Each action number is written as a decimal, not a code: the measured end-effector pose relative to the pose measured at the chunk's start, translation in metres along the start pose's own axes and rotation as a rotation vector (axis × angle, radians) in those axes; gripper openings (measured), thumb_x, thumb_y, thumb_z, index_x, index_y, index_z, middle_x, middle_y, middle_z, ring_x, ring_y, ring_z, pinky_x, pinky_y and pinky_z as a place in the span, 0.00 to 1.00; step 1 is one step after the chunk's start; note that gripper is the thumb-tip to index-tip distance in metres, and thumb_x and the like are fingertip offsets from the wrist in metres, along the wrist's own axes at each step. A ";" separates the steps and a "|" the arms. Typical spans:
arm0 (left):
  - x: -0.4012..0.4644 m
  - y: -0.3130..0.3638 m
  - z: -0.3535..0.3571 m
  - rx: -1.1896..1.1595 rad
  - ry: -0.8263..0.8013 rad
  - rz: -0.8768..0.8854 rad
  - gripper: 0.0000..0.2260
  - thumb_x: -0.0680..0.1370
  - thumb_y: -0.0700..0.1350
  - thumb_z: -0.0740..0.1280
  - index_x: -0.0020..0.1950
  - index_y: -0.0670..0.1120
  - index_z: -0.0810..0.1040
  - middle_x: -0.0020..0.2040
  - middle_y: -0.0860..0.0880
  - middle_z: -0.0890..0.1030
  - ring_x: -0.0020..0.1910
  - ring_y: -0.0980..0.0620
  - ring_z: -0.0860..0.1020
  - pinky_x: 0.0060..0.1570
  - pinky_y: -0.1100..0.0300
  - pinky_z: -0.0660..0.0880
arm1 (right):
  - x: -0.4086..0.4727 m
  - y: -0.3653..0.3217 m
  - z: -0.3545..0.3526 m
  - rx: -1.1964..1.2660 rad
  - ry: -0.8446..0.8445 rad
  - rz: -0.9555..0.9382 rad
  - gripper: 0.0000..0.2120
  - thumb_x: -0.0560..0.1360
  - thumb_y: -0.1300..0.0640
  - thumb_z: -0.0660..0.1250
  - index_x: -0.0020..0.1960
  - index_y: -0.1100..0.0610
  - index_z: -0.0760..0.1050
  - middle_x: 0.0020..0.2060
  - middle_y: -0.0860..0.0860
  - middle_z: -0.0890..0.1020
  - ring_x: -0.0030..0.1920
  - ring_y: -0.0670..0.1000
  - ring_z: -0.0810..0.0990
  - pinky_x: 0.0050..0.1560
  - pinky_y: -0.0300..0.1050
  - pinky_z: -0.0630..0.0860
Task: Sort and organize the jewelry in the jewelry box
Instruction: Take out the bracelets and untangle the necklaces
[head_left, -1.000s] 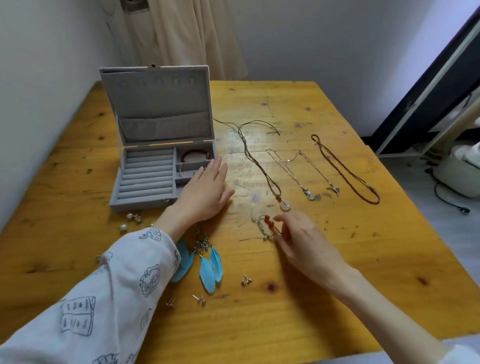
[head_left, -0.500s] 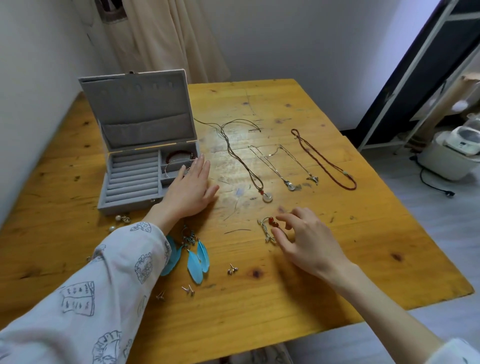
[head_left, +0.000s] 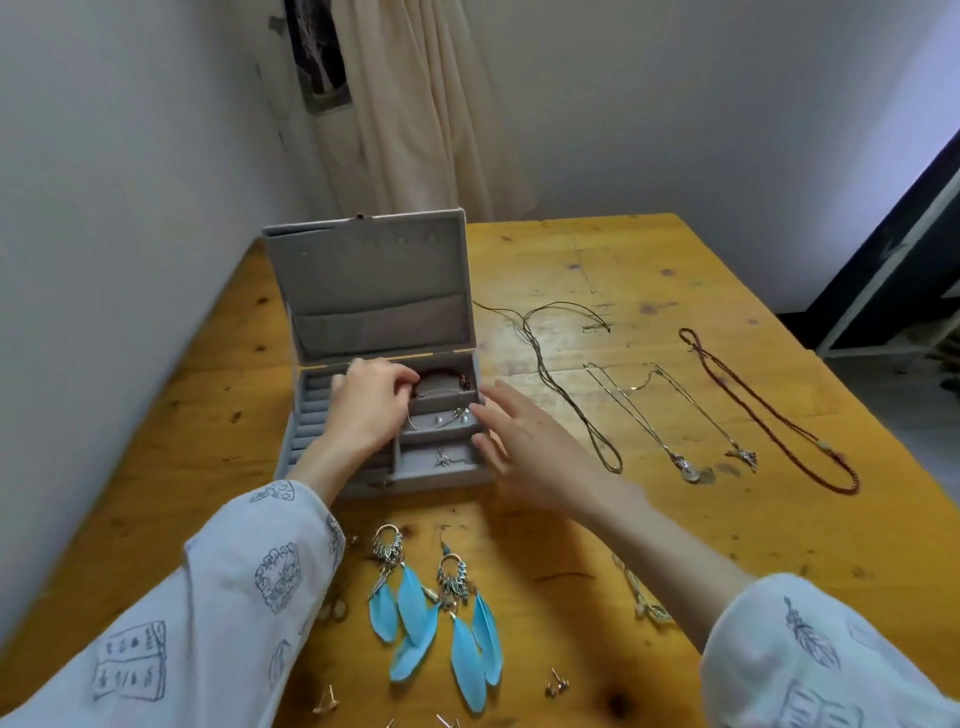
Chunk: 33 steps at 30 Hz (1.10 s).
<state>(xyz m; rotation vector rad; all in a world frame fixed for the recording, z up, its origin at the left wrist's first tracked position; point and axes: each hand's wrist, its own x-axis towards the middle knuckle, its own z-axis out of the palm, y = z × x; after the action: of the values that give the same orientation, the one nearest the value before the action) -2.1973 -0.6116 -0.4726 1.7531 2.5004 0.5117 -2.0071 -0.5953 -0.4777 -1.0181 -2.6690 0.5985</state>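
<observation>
Both hands have gone to the box since half a second back: then the left lay flat on the table by its corner and the right hovered over a small beaded piece near the table's middle.

Now the left hand (head_left: 370, 402) is inside the grey velvet jewelry box (head_left: 363, 291), fingers curled down at the edge of the rear compartment where a dark red beaded bracelet (head_left: 447, 375) lies; whether it actually pinches the bracelet I cannot tell. Left of that hand run the box's ring-roll slots (head_left: 311, 410). Just right of it, the middle compartment holds a few pearly earrings (head_left: 457, 415), and the nearer one a small silver charm (head_left: 443, 459).

The right hand (head_left: 524, 441) is spread wide, fingers straight, holding nothing, its fingertips at the box's right wall.

Below both hands, nearer the person, 2 blue feather earrings (head_left: 441, 613) lie on the yellow wooden table (head_left: 779, 519), with small gold studs (head_left: 556, 686) closer still.

Right of the right hand, 4 necklaces are laid out apart from one another: a dark cord necklace (head_left: 566, 400), 2 thin silver chains with pendants (head_left: 670, 431), and, farthest right, a dark red beaded necklace (head_left: 769, 421).
</observation>
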 end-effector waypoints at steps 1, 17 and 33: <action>0.006 0.003 0.001 0.067 -0.002 -0.010 0.11 0.79 0.45 0.60 0.56 0.50 0.80 0.57 0.48 0.80 0.60 0.45 0.71 0.58 0.50 0.64 | 0.003 0.002 0.004 0.013 0.012 0.009 0.20 0.81 0.52 0.53 0.71 0.56 0.63 0.74 0.52 0.59 0.75 0.50 0.52 0.72 0.41 0.51; 0.020 0.022 -0.030 -0.182 -0.186 0.165 0.03 0.79 0.42 0.61 0.49 0.47 0.74 0.47 0.46 0.80 0.47 0.47 0.77 0.51 0.52 0.74 | 0.020 0.011 0.005 0.423 0.252 0.154 0.20 0.78 0.55 0.61 0.69 0.57 0.65 0.64 0.50 0.71 0.65 0.48 0.70 0.63 0.38 0.64; -0.050 0.115 -0.052 -0.824 -0.450 0.052 0.09 0.75 0.33 0.65 0.55 0.37 0.78 0.44 0.43 0.81 0.38 0.54 0.81 0.38 0.68 0.78 | -0.095 0.012 -0.053 1.087 0.424 0.471 0.02 0.74 0.62 0.66 0.45 0.61 0.76 0.36 0.58 0.84 0.33 0.53 0.83 0.32 0.39 0.78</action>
<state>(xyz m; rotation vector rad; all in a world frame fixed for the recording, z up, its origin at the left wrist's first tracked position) -2.0865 -0.6356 -0.3972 1.3855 1.5949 0.8680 -1.9121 -0.6356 -0.4416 -1.1737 -1.3465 1.4731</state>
